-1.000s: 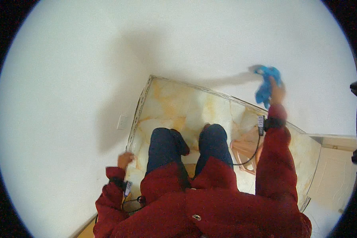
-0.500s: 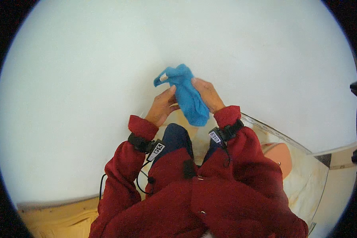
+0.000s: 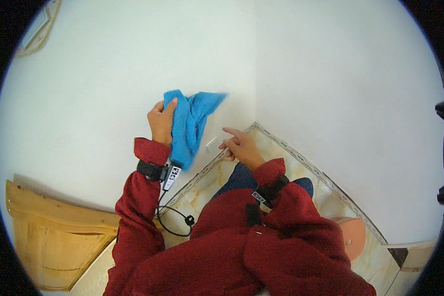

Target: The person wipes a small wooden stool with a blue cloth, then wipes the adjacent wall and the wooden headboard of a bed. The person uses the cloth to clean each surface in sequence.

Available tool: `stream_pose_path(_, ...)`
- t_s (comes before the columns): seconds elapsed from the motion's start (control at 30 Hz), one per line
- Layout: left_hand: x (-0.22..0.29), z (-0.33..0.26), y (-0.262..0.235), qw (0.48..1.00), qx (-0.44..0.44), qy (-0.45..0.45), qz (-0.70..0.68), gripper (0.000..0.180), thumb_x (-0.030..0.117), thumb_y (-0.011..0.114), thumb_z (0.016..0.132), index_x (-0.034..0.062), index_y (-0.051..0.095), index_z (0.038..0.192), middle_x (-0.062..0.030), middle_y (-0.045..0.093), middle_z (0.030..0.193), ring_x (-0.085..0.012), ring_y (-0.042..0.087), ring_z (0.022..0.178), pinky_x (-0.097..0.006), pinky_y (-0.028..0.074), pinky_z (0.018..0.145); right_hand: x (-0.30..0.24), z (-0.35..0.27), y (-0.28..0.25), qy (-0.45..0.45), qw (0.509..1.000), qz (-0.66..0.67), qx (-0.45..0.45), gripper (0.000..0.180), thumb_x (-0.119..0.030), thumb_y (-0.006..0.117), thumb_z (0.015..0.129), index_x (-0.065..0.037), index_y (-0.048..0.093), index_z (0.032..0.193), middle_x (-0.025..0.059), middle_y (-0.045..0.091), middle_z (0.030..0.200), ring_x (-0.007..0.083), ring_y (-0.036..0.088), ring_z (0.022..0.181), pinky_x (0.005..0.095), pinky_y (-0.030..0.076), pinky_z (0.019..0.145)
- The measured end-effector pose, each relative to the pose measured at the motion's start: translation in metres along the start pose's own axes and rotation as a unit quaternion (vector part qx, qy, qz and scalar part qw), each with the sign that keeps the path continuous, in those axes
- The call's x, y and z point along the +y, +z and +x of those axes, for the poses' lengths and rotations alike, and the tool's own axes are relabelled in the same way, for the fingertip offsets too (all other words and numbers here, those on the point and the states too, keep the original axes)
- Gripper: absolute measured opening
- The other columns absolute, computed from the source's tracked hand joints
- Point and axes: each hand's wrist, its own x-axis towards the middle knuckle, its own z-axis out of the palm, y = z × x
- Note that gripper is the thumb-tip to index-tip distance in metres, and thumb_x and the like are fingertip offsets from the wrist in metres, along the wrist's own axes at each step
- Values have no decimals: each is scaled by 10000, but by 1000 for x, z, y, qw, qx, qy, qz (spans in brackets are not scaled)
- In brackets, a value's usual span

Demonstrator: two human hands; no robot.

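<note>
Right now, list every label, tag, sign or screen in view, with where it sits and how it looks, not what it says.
Tag on left wrist band: small white rectangle with black marks, hanging below the left hand, which holds the blue cloth.
Tag on right wrist band: small white strip with black marks on a black band behind the right hand.
No packages, signs or screens show.

Left arm: red sleeve, bent at the elbow, forearm raised, dark band at the wrist. Left hand [image 3: 161,123]: back toward the camera, fingers curled shut in a grip, thumb up along the top. Right arm: red sleeve, folded across the body, dark strap at the wrist. Right hand [image 3: 240,146]: lower than the left and well apart from it, loosely open, index finger extended, holding nothing.
</note>
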Motion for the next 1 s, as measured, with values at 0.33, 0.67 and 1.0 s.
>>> stream_pose_path(0.33,62,46,-65,918,285,251,110,275,299,642,886,25,665,893,-26,632,779,-84,514,704,-251,446,605,18,-2,-20,52,997,-38,39,376,-259,569,922,28,586,1165,131,687,896,142,638,644,255,513,531)
stream_pose_path(0.67,46,117,-57,619,256,604,432,467,-60,543,815,11,491,1274,-158,538,1283,-325,522,1178,-426,400,1016,85,-31,-39,104,992,-64,30,339,-249,563,920,37,622,1093,116,694,823,140,636,639,273,519,539)
stream_pose_path(1.0,-80,95,-69,474,-145,553,670,394,90,504,865,13,516,1251,-157,430,1394,-330,345,1327,-478,257,1111,93,-54,-44,160,983,-37,78,320,-244,573,925,32,628,1078,132,693,851,162,647,640,277,516,527)
